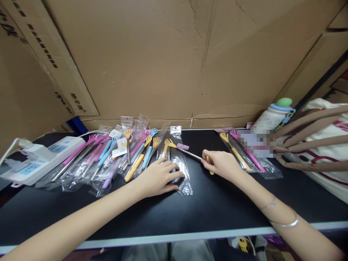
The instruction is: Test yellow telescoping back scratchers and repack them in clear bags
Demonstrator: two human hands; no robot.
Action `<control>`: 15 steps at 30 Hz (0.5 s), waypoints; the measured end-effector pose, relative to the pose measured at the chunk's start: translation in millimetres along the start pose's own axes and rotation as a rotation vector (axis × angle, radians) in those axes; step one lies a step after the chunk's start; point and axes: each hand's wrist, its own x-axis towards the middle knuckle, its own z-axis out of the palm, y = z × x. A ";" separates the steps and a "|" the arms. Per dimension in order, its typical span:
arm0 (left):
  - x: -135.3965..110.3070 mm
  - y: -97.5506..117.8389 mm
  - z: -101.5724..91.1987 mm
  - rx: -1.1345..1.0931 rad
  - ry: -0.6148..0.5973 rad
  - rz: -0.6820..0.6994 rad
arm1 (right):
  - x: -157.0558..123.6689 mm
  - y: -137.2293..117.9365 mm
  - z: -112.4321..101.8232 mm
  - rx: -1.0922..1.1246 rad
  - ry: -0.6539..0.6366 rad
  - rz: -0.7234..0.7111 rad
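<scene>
My left hand [159,177] lies flat with fingers spread on a clear plastic sleeve [182,170] on the black table [212,206]. My right hand [221,164] is closed round the yellow handle of a back scratcher [181,146]. Its metal rod runs left, and its yellow claw head with a pink tag rests at the mouth of the sleeve. A heap of bagged back scratchers [119,156] in pink, blue, yellow and purple lies just left of my left hand.
A white power strip [38,159] sits at the far left. Two more bagged scratchers [244,156] lie at the right, beside a bottle [272,116] and a cloth bag [318,145]. Cardboard walls [163,58] close off the back.
</scene>
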 end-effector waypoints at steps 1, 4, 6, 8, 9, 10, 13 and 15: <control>-0.3 -0.8 0.4 -0.009 -0.001 -0.004 | -0.1 0.5 0.7 -0.007 -0.015 0.002; -1.7 -2.0 1.6 -0.039 0.011 -0.006 | -0.2 -1.0 3.6 -0.030 -0.021 -0.014; -3.1 -1.8 2.5 -0.052 0.030 -0.005 | -0.3 -3.8 5.8 -0.046 -0.006 -0.038; -4.4 -1.3 3.6 -0.057 0.043 -0.006 | -0.4 -6.6 8.1 -0.052 0.003 -0.056; -4.9 -1.2 4.3 -0.058 0.046 -0.009 | -0.4 -7.7 9.1 -0.052 0.005 -0.061; -5.3 -1.1 5.0 -0.059 0.048 -0.012 | -0.4 -8.4 10.1 -0.051 0.007 -0.065; -5.8 -1.0 7.4 -0.060 0.046 -0.024 | -0.4 -8.6 11.9 -0.044 0.015 -0.080; -5.8 -0.9 8.5 -0.060 0.046 -0.031 | -0.4 -8.0 11.9 -0.029 0.028 -0.095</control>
